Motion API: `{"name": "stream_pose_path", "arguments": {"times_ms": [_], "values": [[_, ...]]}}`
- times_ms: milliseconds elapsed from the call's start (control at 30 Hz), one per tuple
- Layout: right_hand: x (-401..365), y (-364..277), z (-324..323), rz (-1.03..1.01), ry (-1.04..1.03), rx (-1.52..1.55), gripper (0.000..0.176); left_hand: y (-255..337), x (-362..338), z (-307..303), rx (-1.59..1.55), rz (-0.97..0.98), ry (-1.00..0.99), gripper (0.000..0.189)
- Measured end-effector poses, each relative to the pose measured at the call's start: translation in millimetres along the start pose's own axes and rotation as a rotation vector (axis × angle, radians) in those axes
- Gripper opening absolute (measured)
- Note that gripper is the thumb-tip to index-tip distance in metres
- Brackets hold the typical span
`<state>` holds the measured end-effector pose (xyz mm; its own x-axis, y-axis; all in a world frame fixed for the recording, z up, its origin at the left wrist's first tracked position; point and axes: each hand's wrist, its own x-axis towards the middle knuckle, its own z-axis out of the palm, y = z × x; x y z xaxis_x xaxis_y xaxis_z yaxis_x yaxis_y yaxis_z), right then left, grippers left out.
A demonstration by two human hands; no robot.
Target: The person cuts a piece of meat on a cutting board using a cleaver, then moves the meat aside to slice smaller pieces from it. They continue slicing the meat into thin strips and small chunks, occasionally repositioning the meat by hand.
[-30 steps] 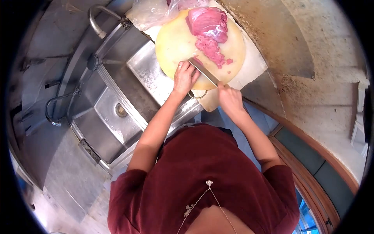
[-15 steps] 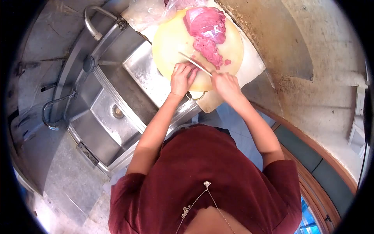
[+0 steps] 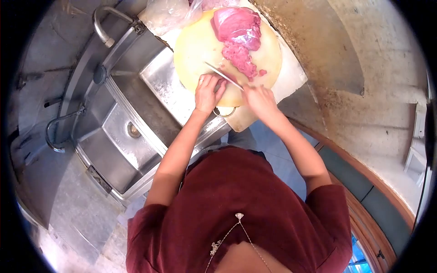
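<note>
Right hand (image 3: 258, 99) grips knife (image 3: 223, 75); left hand (image 3: 207, 93) curled beside it, hold indiscernible. Beyond them: small heap (image 3: 240, 59) cut, meat block (image 3: 236, 26) whole.

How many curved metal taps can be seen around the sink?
2. The far tap stands at the sink's far end, near the round cutting board. The left tap is on the sink's left side, by the basin with the drain. Others may be hidden outside the view.

pink meat (image 3: 236, 27), pale yellow board (image 3: 195, 45), maroon shirt (image 3: 246, 204)
</note>
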<state>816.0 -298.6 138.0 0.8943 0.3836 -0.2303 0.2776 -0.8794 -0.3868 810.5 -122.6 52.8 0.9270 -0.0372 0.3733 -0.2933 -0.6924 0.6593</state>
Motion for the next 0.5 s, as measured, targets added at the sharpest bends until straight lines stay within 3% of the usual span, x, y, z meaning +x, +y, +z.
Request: {"name": "stream_pose_path", "arguments": {"times_ms": [133,267,300,367,500], "values": [[-31.0,0.9,-3.5,0.017,-0.159,-0.157,0.022,-4.8,-3.3,-0.2,0.029,-0.018,-0.045,0.022],[43.7,-11.9,33.0,-0.136,0.046,0.005,0.018,-0.9,2.0,-2.2,0.032,0.022,-0.068,0.023],[51.9,-13.6,26.3,-0.117,0.032,0.017,0.018,-1.4,0.5,-3.4,0.061,-0.044,-0.137,0.023],[57.8,-20.8,12.2,-0.067,-0.002,0.046,0.017,-0.6,-1.7,-1.8,0.018,0.001,-0.048,0.022],[-1.2,1.1,-2.4,-0.075,-0.016,-0.023,0.014,-5.6,-3.2,-2.2,0.024,0.024,0.005,0.018]]}}
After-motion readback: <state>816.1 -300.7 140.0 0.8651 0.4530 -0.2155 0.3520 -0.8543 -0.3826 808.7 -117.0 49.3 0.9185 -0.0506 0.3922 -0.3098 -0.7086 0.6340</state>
